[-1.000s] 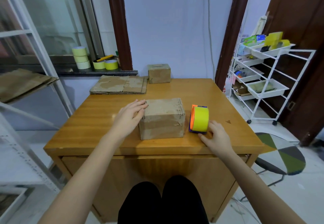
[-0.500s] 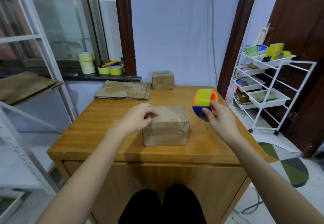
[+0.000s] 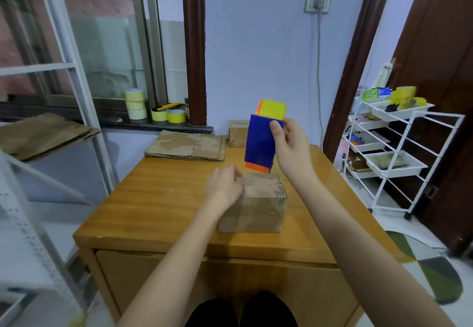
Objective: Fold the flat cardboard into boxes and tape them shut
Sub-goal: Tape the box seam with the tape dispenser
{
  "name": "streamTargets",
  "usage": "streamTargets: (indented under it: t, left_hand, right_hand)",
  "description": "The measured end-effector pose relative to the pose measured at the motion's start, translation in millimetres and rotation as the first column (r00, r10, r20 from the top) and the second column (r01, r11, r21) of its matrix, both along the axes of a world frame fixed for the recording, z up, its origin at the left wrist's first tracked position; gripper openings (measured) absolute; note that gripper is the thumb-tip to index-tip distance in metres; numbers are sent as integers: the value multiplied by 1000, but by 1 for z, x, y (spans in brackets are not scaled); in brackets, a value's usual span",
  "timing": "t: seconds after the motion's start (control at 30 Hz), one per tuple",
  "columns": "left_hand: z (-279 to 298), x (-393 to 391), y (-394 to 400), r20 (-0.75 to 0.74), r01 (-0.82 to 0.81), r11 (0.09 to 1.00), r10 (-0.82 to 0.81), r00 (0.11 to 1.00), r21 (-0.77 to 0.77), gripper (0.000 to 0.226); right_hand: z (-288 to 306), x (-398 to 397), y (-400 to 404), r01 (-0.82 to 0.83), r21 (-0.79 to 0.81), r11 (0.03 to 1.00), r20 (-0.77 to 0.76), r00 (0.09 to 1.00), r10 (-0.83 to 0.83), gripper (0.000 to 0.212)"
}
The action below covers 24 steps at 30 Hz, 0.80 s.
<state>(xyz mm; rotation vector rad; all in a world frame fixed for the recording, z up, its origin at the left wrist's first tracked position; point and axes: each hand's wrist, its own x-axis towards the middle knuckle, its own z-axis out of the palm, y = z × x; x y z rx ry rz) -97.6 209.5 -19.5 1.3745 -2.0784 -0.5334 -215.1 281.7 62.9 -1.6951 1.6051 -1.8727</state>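
Rising tape dispenser above box

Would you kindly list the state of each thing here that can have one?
near box: folded, flaps down, on the table
tape dispenser: lifted above the box
right hand: gripping the dispenser
left hand: pressing the box top
flat cardboard: unfolded, stacked
far box: closed

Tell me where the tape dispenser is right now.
The tape dispenser is in the air at centre of the head view, held by the right hand, just above the far edge of the cardboard box that the left hand steadies.
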Motion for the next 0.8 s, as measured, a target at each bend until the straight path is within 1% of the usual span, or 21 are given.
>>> streamTargets:
  t: [0.07, 0.13, 0.17, 0.2, 0.23, 0.3, 0.37, 0.43, 0.53, 0.63, 0.7, 0.73, 0.77, 0.8]
  left_hand:
    - [-2, 3, -1, -127, 29, 997, -20, 992, 65, 27]
    - [-2, 8, 0, -330, 87, 987, -39, 943, 132, 30]
    - [-1, 10, 2, -401, 126, 984, -65, 914, 129, 33]
    - [-1, 12, 4, -440, 165, 982, -107, 892, 94, 38]
    - [-1, 14, 6, -440, 191, 981, -155, 884, 39, 43]
    - [-2, 15, 9, -350, 197, 979, -202, 915, -50, 49]
    - [-5, 14, 8, -252, 171, 978, -196, 948, -118, 52]
    - [-8, 11, 6, -212, 150, 973, -187, 959, -177, 53]
    - [-11, 8, 8, -248, 130, 962, -190, 950, -239, 53]
    - [-15, 7, 5, -324, 142, 963, -213, 922, -229, 53]
    - [-19, 6, 4, -362, 144, 966, -215, 907, -212, 54]
    - [-20, 6, 3, -379, 139, 968, -210, 901, -207, 55]
    - [-19, 6, 3, -396, 138, 972, -206, 895, -193, 55]
    - [-19, 5, 3, -419, 146, 974, -208, 884, -174, 56]
  right_hand:
    - [-1, 8, -6, -11, -20, 1000, 137, 990, 14, 24]
    - [-5, 11, -12, -22, -13, 1000, 209, 978, 24, 27]
    - [-8, 12, -15, -26, -3, 1000, 224, 974, 26, 27]
    - [-11, 13, -17, -33, 4, 999, 235, 971, 32, 26]
    - [-13, 14, -17, -41, 2, 999, 242, 969, 39, 25]
    - [-16, 16, -18, -48, -26, 998, 260, 964, 54, 22]
    - [-16, 18, -18, -44, -58, 997, 312, 948, 60, 25]
    - [-14, 21, -20, -28, -55, 998, 389, 920, 47, 31]
    - [-13, 26, -22, -31, -51, 998, 500, 864, 52, 32]
    - [-12, 26, -20, -109, -76, 991, 566, 814, 133, 23]
    - [-13, 24, -18, -186, -116, 976, 544, 810, 219, 22]
    - [-14, 22, -17, -231, -137, 963, 498, 824, 269, 25]
    - [-15, 20, -16, -275, -145, 950, 427, 849, 311, 30]
    - [-17, 17, -15, -310, -134, 941, 322, 884, 337, 39]
